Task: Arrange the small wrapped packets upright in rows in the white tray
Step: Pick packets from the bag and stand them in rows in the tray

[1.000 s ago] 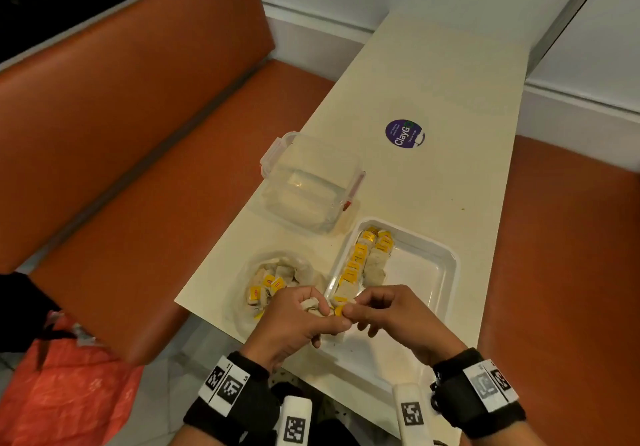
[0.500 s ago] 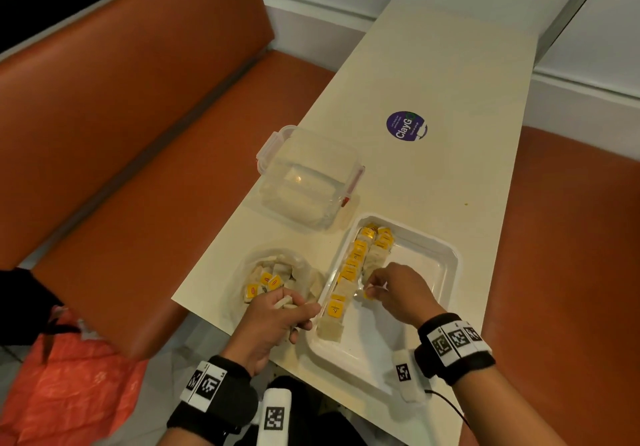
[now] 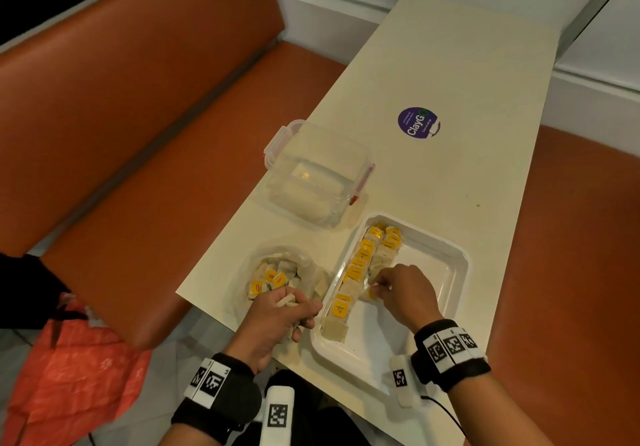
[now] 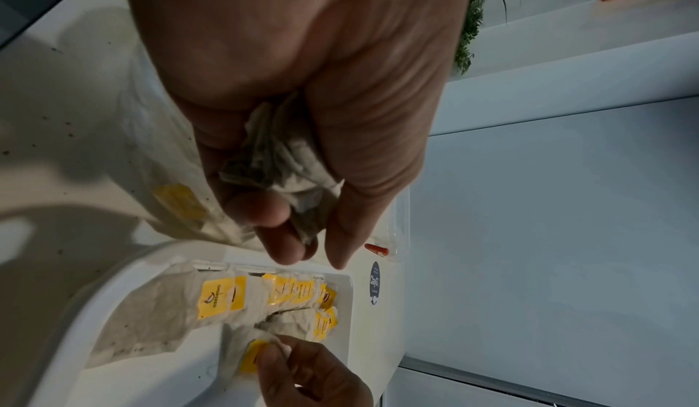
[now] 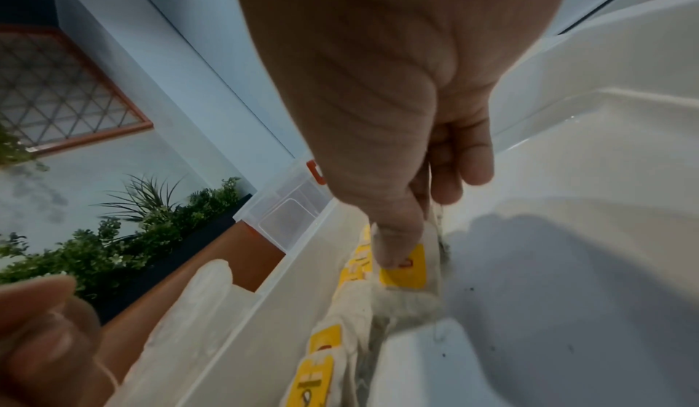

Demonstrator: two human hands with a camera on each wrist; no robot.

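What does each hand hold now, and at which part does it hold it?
The left hand grips a bunch of tea bags around their bodies. The right hand pinches one tea bag at its yellow tag, inside the white tray.

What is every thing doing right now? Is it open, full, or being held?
white tray: partly filled, packets along its left side
clear box: lid on
plastic bag: open, packets inside
left hand: grips several packets
right hand: pinches one packet in the tray
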